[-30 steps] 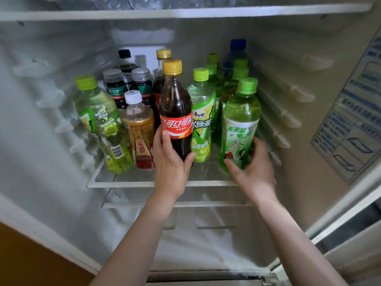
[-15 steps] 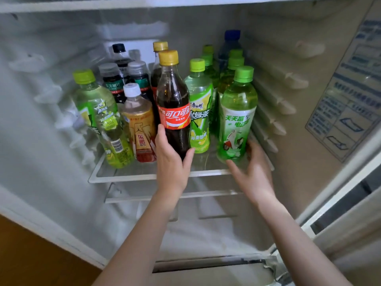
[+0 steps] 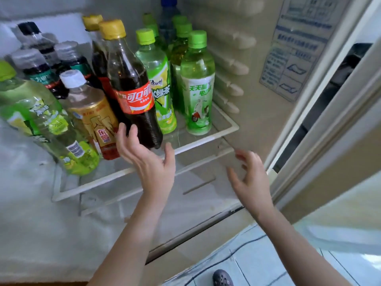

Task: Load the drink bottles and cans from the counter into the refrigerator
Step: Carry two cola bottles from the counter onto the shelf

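Note:
A cola bottle (image 3: 134, 87) with a yellow cap and red label stands at the front of the glass fridge shelf (image 3: 198, 142). My left hand (image 3: 147, 159) is just below its base, fingers spread and loose, fingertips near the bottle but not wrapped round it. A pale green bottle (image 3: 199, 85) with a scooter on its label stands at the shelf's right front. My right hand (image 3: 250, 178) hovers open below and right of it, off the shelf. Several other green, amber and dark bottles fill the shelf behind and to the left.
The fridge's right wall (image 3: 243, 65) has moulded shelf rails and a printed sticker (image 3: 296, 48). A second shelf edge (image 3: 198, 162) lies just below. The door frame (image 3: 329, 120) runs down the right. Tiled floor (image 3: 268, 261) and a shoe (image 3: 222, 278) show at the bottom.
My left hand has let go of the cola bottle and dropped back. My right hand has released the pale green bottle and pulled out to the right. The view has tilted down.

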